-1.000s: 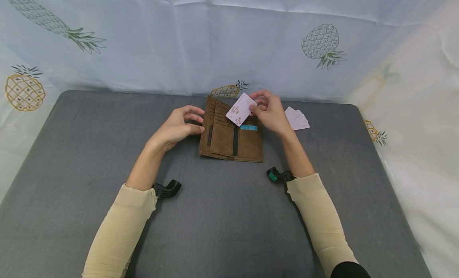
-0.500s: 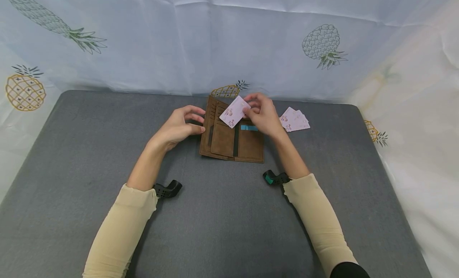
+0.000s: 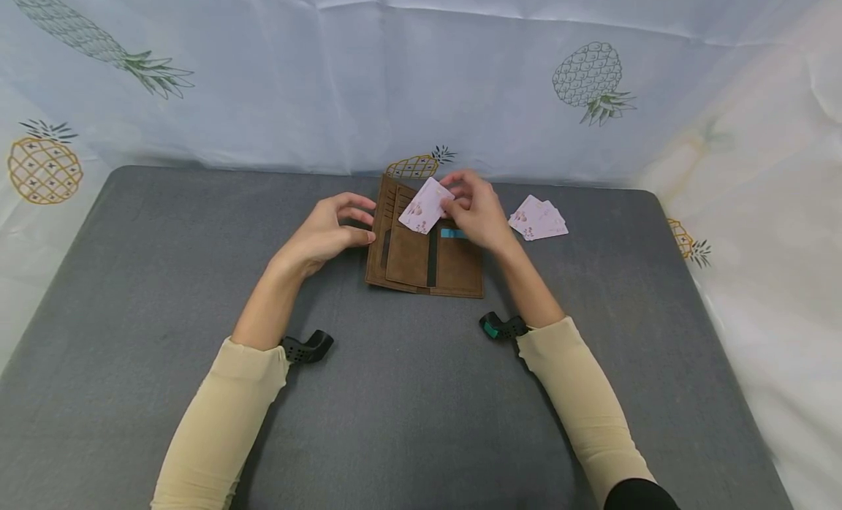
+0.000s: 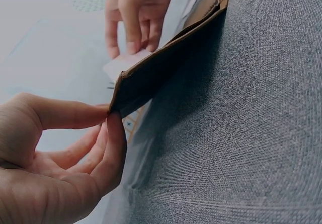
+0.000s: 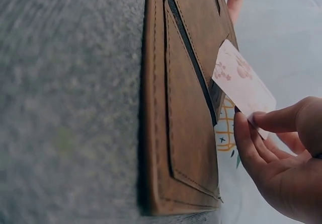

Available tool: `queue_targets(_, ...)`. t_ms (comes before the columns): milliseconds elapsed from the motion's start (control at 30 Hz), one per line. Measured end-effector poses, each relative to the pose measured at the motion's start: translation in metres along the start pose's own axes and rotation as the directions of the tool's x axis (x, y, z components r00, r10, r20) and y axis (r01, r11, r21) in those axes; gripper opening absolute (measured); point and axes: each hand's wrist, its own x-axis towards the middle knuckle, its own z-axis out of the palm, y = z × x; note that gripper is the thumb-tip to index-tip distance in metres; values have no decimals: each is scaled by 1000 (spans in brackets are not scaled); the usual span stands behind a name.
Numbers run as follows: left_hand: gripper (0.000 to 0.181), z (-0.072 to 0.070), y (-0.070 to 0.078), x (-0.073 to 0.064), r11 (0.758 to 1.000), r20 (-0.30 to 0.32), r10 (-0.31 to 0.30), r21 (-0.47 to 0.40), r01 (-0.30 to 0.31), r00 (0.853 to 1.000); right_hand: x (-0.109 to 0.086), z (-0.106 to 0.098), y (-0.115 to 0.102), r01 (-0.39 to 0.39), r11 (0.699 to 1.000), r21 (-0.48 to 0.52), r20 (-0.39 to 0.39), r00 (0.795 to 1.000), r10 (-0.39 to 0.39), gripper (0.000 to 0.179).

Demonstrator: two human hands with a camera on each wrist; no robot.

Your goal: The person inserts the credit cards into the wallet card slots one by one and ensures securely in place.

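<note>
A brown wallet (image 3: 407,259) lies spread open on the grey table, its left cover lifted at an angle. Between thumb and fingers, my left hand (image 3: 329,229) pinches that cover's outer edge, as the left wrist view shows up close. My right hand (image 3: 479,212) pinches a pink card (image 3: 424,206) with a flower print by its right end. The card's free end is over the card slots of the wallet's middle flap; in the right wrist view its corner (image 5: 225,50) overlaps that flap. A blue card (image 3: 453,233) peeks from a slot on the wallet's right side.
Several more pink cards (image 3: 538,219) lie fanned on the table right of the wallet. A white curtain (image 3: 368,79) with pineapple prints hangs along the table's far edge. Each forearm wears a black wrist mount (image 3: 308,346).
My right hand has carried the pink card leftward, from above the wallet's right part to over the flap's slots. The left hand and the wallet have stayed in place.
</note>
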Motion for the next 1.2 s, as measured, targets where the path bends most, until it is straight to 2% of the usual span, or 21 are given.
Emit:
queue_targets(300,55,1,1,1,1000,-6,-2,1,2,1000,0,6,-2,4,995,-101,108,994,7,42)
queue_targets(467,55,2,2,1,1000,-9,-5,2,5,1000,0,11,-1,-10,986,-165,113,993,29,46)
queue_targets(633,54,2,2,2,1000,-11,-5,2,5,1000,1,11,-2,-28,984,-179,118,992,50,42)
queue_targets(933,53,3,2,4,1000,-7,2,8,-2,1000,1,7,-3,-44,985,-170,190,979,77,40)
queue_targets(1200,54,3,3,5,1000,-3,7,-6,-8,1000,3,8,-4,16,970,-242,261,964,50,28)
